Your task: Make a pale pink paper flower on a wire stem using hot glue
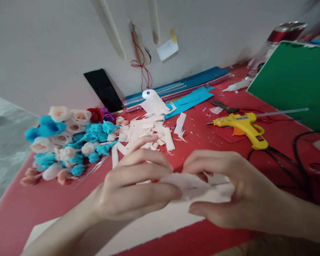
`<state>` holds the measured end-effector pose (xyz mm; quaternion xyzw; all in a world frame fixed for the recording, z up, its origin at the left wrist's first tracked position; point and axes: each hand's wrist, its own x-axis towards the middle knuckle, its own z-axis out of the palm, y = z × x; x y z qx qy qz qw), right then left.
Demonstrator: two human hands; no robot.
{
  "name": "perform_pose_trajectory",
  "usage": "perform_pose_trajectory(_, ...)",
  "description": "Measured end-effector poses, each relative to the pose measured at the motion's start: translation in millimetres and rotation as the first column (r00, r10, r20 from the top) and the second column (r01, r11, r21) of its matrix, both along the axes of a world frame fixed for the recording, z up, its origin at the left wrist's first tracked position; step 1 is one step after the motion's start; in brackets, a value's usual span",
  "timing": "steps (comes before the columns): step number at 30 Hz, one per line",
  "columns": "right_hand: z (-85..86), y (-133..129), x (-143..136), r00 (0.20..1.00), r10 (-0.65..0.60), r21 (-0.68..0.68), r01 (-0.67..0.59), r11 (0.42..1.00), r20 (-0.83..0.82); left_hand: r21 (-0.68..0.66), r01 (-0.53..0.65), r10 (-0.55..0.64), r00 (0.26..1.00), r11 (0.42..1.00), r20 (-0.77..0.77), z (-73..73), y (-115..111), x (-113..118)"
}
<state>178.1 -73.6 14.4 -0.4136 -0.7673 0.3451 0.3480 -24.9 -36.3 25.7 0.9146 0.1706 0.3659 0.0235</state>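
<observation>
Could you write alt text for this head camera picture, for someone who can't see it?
Two bare hands, the left hand and right hand, pinch a pale pink paper strip over a red table. Behind lie paper scraps, a pile of blue, pink and white paper flowers and a yellow glue gun.

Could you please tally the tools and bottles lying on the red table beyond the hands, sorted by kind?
Glue gun, yellow: 1
Scissors: 1
Squeeze bottle, white, lying on its side: 1
Phone, black, leaning on the wall: 1
Total: 4
Paper flowers and paper scraps overlap too much to count.
</observation>
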Motion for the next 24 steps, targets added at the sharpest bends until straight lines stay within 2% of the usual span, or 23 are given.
perform_pose_trajectory(1,0.4,-0.1,1.3,0.999,-0.043,0.135,0.044,0.99,-0.009,-0.016,0.033,-0.033,0.999,0.999,0.043,-1.5,1.0,-1.2)
perform_pose_trajectory(2,0.8,-0.4,2.7,0.995,-0.099,0.284,0.1,0.954,-0.018,-0.041,0.058,-0.054,0.994,0.998,0.092,-2.8,2.1,-1.9)
perform_pose_trajectory(4,1.1,-1.7,4.6,0.977,-0.212,0.534,0.194,0.823,-0.028,-0.102,0.074,-0.055,0.983,0.992,0.174,-4.8,4.4,-1.1)
perform_pose_trajectory(6,0.4,-3.0,4.9,0.955,-0.295,0.653,0.221,0.724,0.004,-0.161,0.089,-0.049,0.971,0.983,0.236,-6.4,5.7,1.5)
perform_pose_trajectory(7,-0.4,-3.4,4.5,0.949,-0.315,0.677,0.214,0.704,0.027,-0.18,0.1,-0.05,0.963,0.979,0.264,-7.2,6.0,3.1)
perform_pose_trajectory(10,-4.2,-2.1,2.0,0.932,-0.355,0.689,0.212,0.693,0.07,-0.218,0.116,-0.048,0.954,0.969,0.297,-9.2,5.0,6.8)
perform_pose_trajectory(16,-7.7,1.8,0.4,0.939,-0.336,0.58,0.233,0.78,0.075,-0.235,0.116,-0.04,0.952,0.965,0.304,-12.3,1.6,8.3)
perform_pose_trajectory(24,-6.9,-0.3,0.7,0.942,-0.327,0.585,0.227,0.778,0.07,-0.214,0.106,-0.032,0.946,0.971,0.321,-12.7,1.0,10.2)
